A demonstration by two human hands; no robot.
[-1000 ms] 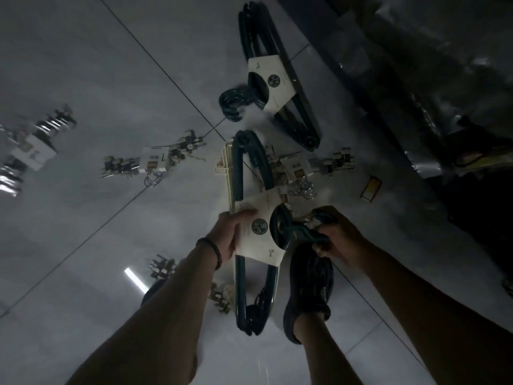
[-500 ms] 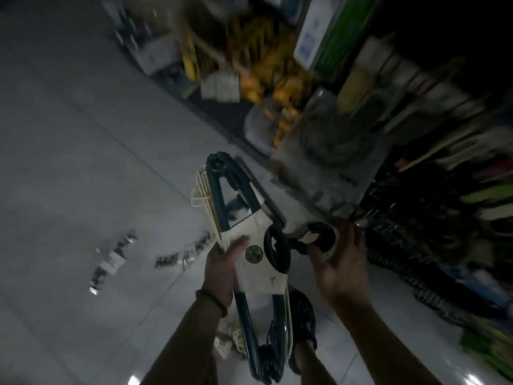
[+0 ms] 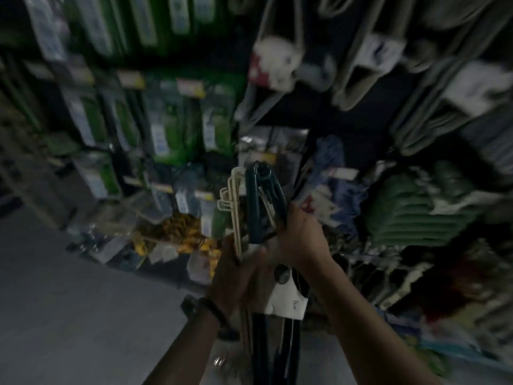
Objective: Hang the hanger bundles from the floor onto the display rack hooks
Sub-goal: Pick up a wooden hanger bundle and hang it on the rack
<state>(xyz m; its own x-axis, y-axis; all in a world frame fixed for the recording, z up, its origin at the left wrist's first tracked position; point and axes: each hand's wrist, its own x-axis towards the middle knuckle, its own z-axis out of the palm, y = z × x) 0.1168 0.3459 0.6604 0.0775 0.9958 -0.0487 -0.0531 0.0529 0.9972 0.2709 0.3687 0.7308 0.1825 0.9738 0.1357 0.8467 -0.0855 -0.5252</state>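
I hold a hanger bundle (image 3: 256,207) of dark teal and cream hangers upright in front of the display rack (image 3: 347,126). Its white card label (image 3: 286,301) hangs below my hands. My left hand (image 3: 236,270) grips the bundle from the left, near the cream hangers. My right hand (image 3: 299,240) grips the teal hangers from the right, fingers curled round them. The bundle's lower part runs down between my forearms. The picture is dim and blurred, and no hooks can be made out.
Green packaged goods (image 3: 177,123) hang at the left of the rack, pale hanger bundles (image 3: 361,70) at the upper right, green cloths (image 3: 410,209) at the right. Yellow items (image 3: 177,232) sit low on the shelf. Grey floor (image 3: 69,301) lies at the lower left.
The bundle has come up from the floor to chest height. The view has swung up from the tiles to the rack. My right hand shifted from the hook end to the teal hangers.
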